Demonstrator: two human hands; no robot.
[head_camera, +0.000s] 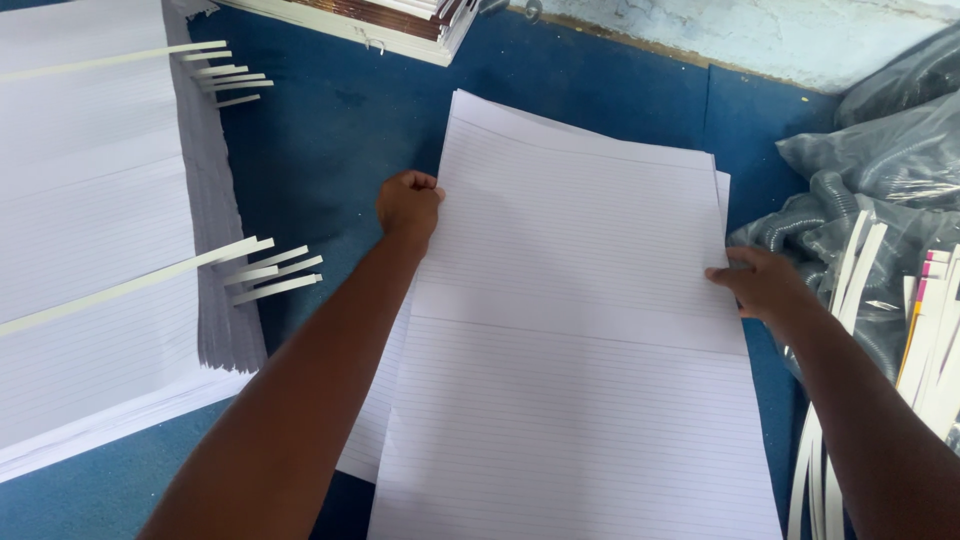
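Note:
A large sheaf of white ruled paper (580, 300) lies on a blue surface in the middle of the view, its sheets slightly fanned at the far corner. My left hand (408, 203) grips the sheaf's left edge with curled fingers. At the right edge, my right hand (762, 281) holds the same sheaf, thumb on top. Both forearms reach in from the bottom.
A tall stack of ruled paper (90, 230) with white strip markers (268, 272) sticking out stands at the left. Grey plastic bags (880, 170) and loose paper strips (930, 340) lie at the right. A pile of bound books (390, 22) sits at the top by a pale wall.

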